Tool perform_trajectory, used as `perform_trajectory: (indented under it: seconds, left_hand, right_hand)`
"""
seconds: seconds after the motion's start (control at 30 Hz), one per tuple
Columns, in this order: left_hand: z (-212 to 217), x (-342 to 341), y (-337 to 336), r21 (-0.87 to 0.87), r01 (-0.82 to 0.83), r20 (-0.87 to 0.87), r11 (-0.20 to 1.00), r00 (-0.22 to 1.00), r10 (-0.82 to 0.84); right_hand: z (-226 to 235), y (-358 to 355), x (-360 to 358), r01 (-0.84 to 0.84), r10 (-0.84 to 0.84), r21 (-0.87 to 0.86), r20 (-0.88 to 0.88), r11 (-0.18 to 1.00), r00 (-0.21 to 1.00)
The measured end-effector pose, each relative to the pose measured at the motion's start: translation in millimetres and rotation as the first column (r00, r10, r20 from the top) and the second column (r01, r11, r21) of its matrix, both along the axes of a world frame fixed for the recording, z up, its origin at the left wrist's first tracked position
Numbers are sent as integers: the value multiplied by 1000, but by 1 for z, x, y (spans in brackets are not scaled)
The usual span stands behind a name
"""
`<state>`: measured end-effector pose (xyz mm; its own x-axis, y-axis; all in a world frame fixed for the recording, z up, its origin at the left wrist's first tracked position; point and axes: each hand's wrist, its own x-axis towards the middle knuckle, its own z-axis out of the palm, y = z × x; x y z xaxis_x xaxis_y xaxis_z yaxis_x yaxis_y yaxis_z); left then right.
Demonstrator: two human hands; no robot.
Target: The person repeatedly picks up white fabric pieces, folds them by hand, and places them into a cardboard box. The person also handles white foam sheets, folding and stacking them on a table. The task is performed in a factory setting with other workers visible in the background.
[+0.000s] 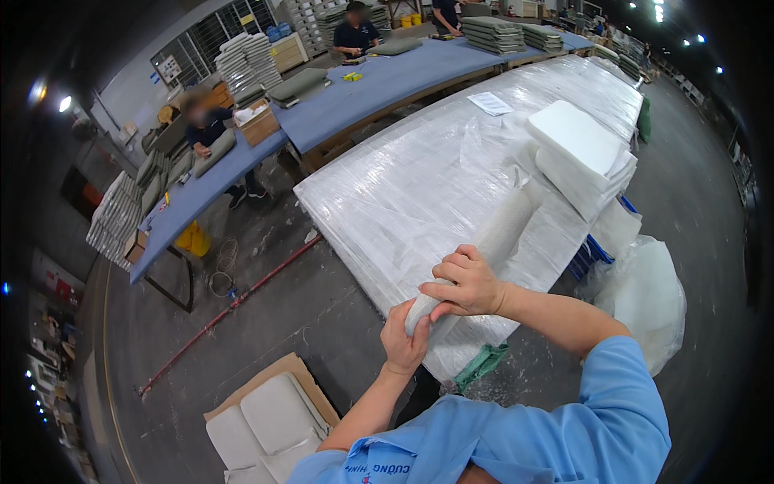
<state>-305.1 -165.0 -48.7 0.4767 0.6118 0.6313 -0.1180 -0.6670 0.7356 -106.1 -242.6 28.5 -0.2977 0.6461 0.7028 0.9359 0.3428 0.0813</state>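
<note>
A long pale padded piece (505,228), probably a cushion seen edge-on, slants across the near end of a plastic-wrapped stack. Its near end is gripped by both of my hands. My left hand (405,335) wraps round the end from the left, thumb on top. Just beyond it, my right hand (466,282) is closed over the upper side with fingers bent, pinching the surface. Whether a cover is separate from the filling there I cannot tell. The far end of the piece lies beside a pile of white foam pads (576,137).
The plastic-wrapped stack (379,194) carries a paper sheet (490,103). Finished pale cushions (274,411) lie on cardboard at lower left. A red pipe (258,284) crosses the floor. Co-workers handle cushions at blue tables (347,113). Bagged white foam (645,298) stands at right.
</note>
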Motion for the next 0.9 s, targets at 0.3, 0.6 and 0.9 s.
perform_trajectory:
  seconds: [0.3, 0.6, 0.9]
  left_hand:
    - [-4, 2, -3, -82, -102, -20, 991, 995, 101]
    - [-1, -1, -8, -209, -96, 33, 973, 994, 105]
    - [53, -21, -17, 231, -20, -196, 973, 978, 66]
  right_hand:
    - [2, 9, -13, 38, -39, -25, -60, 999, 997]
    - [6, 13, -27, 49, -54, -44, -113, 998, 992]
    - [0, 8, -33, 144, -150, -47, -176, 988, 973]
